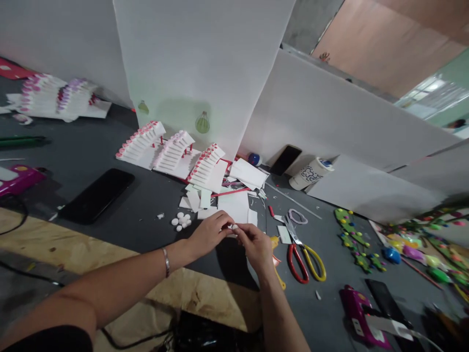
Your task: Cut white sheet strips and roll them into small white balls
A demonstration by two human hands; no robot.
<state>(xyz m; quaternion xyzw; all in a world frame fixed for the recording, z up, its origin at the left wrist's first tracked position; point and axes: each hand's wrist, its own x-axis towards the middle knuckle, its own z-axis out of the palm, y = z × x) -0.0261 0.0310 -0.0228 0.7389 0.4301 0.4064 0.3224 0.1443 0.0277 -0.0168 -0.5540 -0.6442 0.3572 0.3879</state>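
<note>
Close together over the front of the table, my two hands meet at a small white round piece. My right hand pinches it between thumb and fingertips. The fingers of my left hand are closed against its other side; whether they grip the same piece or another bit is too small to tell. Several white round pieces lie in a cluster to the left of my left hand. Behind the hands are white paper sheets and cut scraps.
Three stepped white paper stands with pink-tipped sticks stand against the white partition. Red-and-yellow-handled scissors lie to the right, near a white cup. A black phone lies left; a purple device sits front right.
</note>
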